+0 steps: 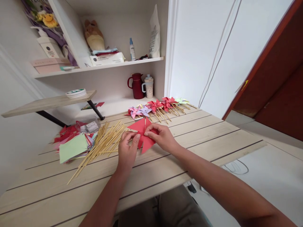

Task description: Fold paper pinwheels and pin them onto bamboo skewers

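A red paper pinwheel (148, 143), cut into points and partly folded, is held up between both hands above the table. My left hand (127, 146) pinches its left side between thumb and fingers. My right hand (161, 135) is closed on its right side, with the thumb near the middle of the paper. Just left of my left hand lies a loose pile of thin wooden sticks (106, 138). Beyond the hands, a row of finished pinwheels on sticks (155, 106) in pink, lilac, red and pale green rests on the table.
A stack of coloured paper (73, 147) and a clear plastic packet (91, 126) lie at the left of the slatted table (194, 157). Behind stand a small raised shelf (52, 102), a dark red jug (137, 86) and a speckled cup (149, 86).
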Tool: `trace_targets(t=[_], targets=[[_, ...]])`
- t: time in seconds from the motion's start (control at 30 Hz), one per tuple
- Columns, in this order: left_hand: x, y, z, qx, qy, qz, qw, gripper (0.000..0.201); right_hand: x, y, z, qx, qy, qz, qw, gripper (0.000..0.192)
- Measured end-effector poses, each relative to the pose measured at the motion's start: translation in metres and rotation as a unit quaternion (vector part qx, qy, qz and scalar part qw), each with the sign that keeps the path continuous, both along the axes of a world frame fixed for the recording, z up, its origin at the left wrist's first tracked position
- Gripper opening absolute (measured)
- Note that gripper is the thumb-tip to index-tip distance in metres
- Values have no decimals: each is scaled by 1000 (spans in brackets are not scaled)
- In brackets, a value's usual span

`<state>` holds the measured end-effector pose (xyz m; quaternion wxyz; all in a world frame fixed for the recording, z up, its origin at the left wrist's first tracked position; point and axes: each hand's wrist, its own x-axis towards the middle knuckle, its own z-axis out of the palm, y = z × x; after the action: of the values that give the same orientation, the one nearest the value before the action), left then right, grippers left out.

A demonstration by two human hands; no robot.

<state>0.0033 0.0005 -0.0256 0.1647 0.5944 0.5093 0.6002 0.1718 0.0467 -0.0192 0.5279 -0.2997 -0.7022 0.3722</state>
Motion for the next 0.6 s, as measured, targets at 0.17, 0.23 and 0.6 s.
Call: trace_targets(t=[0.17,0.23,0.6], targets=[[1,0,2,-38,-65,-42,996,22,0,-3,2,1,-14,0,1000,17],[1,0,1,-48,-87,-61,993,22,0,-4,2,11,-19,-4,1000,17],[-6,7,-8,-67,-137,-32,988,20,1,-3,2,-97,103,37,989,46]])
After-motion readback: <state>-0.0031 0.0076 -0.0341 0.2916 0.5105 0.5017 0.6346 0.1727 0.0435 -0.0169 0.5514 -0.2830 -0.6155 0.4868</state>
